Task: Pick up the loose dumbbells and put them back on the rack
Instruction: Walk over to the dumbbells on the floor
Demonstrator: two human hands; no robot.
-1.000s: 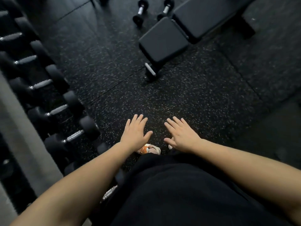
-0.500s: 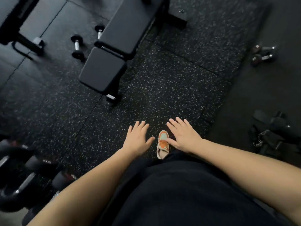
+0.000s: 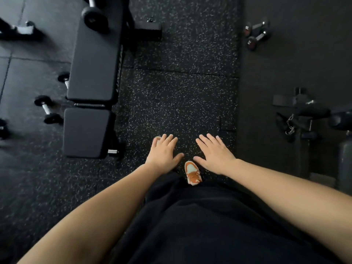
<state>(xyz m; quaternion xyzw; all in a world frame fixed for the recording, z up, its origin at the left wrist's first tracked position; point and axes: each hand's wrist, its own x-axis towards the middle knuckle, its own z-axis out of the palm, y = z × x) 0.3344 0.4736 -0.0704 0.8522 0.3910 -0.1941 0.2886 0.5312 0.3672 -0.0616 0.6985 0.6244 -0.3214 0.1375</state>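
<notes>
Speckled gym floor (image 3: pixel 177 96) | L hand (image 3: pixel 162 154) flat, fingers straight, empty; R hand (image 3: pixel 214 154) same | dumbbells (image 3: pixel 256 35) far R

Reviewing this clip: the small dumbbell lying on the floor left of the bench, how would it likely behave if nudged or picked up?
The small dumbbell has round-looking black heads, so a nudge would probably roll it. Its bare metal bar suggests it is rigid and dense for its size. The bar looks narrow enough for one hand; both the left hand and right hand are empty.

Five dumbbells (image 3: pixel 48 109), one bench (image 3: pixel 95 60), two hands (image 3: pixel 163 155).
</notes>
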